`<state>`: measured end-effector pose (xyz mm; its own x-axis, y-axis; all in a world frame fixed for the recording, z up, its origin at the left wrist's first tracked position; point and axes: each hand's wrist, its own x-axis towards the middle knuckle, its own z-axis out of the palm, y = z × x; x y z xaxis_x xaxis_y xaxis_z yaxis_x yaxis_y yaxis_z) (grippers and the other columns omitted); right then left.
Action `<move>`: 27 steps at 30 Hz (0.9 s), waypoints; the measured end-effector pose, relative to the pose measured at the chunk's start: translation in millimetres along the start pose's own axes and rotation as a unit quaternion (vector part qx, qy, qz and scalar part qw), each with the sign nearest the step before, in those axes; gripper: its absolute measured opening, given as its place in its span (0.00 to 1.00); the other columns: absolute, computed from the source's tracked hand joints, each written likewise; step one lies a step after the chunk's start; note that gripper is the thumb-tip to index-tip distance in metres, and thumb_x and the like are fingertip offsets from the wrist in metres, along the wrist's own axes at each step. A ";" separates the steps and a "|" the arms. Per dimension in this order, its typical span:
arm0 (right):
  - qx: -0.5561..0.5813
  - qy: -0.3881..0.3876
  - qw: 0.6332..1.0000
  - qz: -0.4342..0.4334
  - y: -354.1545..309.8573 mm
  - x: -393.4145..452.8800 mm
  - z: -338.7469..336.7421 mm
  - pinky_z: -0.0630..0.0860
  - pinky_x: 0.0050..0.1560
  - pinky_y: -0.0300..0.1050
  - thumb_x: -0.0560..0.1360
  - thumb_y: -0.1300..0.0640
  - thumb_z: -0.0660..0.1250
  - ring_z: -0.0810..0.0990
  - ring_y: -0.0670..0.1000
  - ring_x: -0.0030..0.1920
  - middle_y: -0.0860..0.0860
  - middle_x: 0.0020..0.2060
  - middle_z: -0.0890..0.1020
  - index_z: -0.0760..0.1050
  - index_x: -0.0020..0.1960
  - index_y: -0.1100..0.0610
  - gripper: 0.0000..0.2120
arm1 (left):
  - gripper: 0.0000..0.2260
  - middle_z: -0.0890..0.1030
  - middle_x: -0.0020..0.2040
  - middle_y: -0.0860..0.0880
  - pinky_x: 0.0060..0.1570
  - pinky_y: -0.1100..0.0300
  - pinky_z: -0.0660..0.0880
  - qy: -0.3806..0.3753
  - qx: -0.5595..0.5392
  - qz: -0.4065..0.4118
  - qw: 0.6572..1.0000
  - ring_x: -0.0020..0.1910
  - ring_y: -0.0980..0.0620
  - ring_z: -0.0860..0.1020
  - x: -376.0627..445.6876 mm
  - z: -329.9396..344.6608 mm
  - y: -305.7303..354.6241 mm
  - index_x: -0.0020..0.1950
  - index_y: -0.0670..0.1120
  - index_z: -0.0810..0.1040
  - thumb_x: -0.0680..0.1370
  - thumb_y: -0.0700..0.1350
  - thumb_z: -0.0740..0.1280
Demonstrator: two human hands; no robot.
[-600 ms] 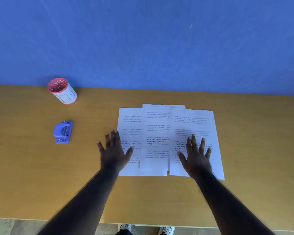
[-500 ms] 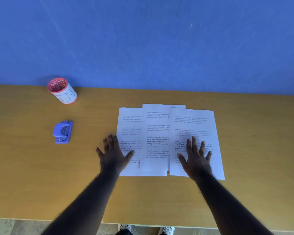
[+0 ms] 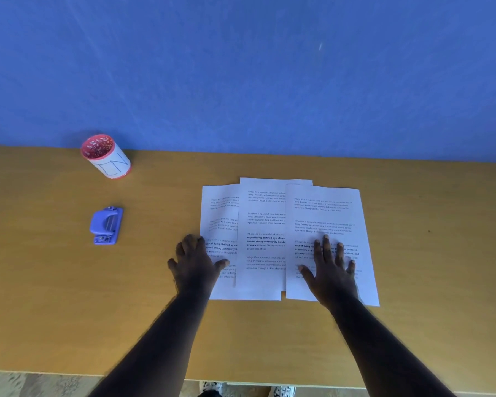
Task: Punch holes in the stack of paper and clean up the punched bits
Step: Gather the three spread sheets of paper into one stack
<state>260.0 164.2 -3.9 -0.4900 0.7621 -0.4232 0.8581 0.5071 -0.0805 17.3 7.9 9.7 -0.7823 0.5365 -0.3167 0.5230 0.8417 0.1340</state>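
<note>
Three printed white sheets lie fanned and overlapping on the wooden table: a left sheet (image 3: 222, 213), a middle sheet (image 3: 265, 224) and a right sheet (image 3: 327, 213). My left hand (image 3: 196, 263) rests at the left sheet's left edge, fingers bent over that edge and thumb on the paper. My right hand (image 3: 331, 267) lies flat with spread fingers on the right sheet. A purple hole punch (image 3: 107, 225) sits on the table well to the left of the sheets, apart from both hands.
A red and white cup (image 3: 106, 156) with a patterned inside stands at the back left, near the blue wall (image 3: 241, 67). The table (image 3: 55, 296) has its front edge close to me, with floor and shoes below it.
My left hand has slid back to the left, off the sheet's face to its left edge, and its fingers have curled. My right hand has stayed flat in place.
</note>
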 end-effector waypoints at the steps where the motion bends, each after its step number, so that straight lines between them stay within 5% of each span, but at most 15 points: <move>1: 0.001 0.001 1.000 -0.002 0.3 0.1 -0.6 0.49 0.78 0.68 0.81 0.35 0.49 0.41 0.62 0.81 0.52 0.82 0.38 0.39 0.82 0.53 0.38 | 0.39 0.65 0.75 0.45 0.64 0.42 0.68 0.007 0.005 -0.004 1.000 0.72 0.42 0.65 -0.1 -1.6 1.7 0.74 0.48 0.66 0.70 0.66 0.71; 8: 0.042 0.027 0.997 0.065 14.9 3.2 -5.0 0.49 0.77 0.69 0.81 0.37 0.50 0.42 0.62 0.81 0.55 0.82 0.42 0.42 0.82 0.55 0.37 | 0.37 0.67 0.66 0.44 0.50 0.46 0.78 -0.015 -0.131 -0.047 0.990 0.62 0.40 0.73 -2.5 -4.1 7.2 0.72 0.50 0.69 0.68 0.57 0.78; 13: 0.095 0.028 0.981 0.168 34.0 5.0 -7.0 0.49 0.75 0.73 0.80 0.35 0.52 0.43 0.65 0.80 0.57 0.82 0.44 0.44 0.82 0.56 0.39 | 0.39 0.67 0.64 0.43 0.50 0.43 0.81 -0.025 -0.225 -0.061 0.972 0.59 0.39 0.75 0.8 -3.9 6.4 0.73 0.50 0.63 0.67 0.50 0.80; 17: 0.136 0.020 0.973 0.186 40.4 5.9 -5.0 0.52 0.76 0.69 0.80 0.36 0.54 0.43 0.64 0.81 0.59 0.82 0.43 0.43 0.82 0.57 0.41 | 0.32 0.68 0.64 0.42 0.52 0.42 0.81 -0.018 -0.271 -0.080 0.959 0.59 0.39 0.76 6.8 -1.6 4.5 0.73 0.49 0.65 0.73 0.47 0.75; 27: 0.147 0.026 0.976 0.161 30.4 13.6 0.2 0.52 0.77 0.64 0.80 0.38 0.57 0.45 0.63 0.81 0.63 0.81 0.44 0.42 0.81 0.58 0.41 | 0.20 0.83 0.54 0.55 0.33 0.65 0.76 -0.009 -0.350 -0.011 0.937 0.48 0.51 0.82 15.1 4.7 4.8 0.63 0.54 0.77 0.75 0.36 0.65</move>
<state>279.5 189.9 -12.2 -0.1884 0.8861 -0.4236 0.9720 0.1066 -0.2094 9.6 19.7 1.1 -0.7815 0.5221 -0.3415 0.1512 0.6897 0.7082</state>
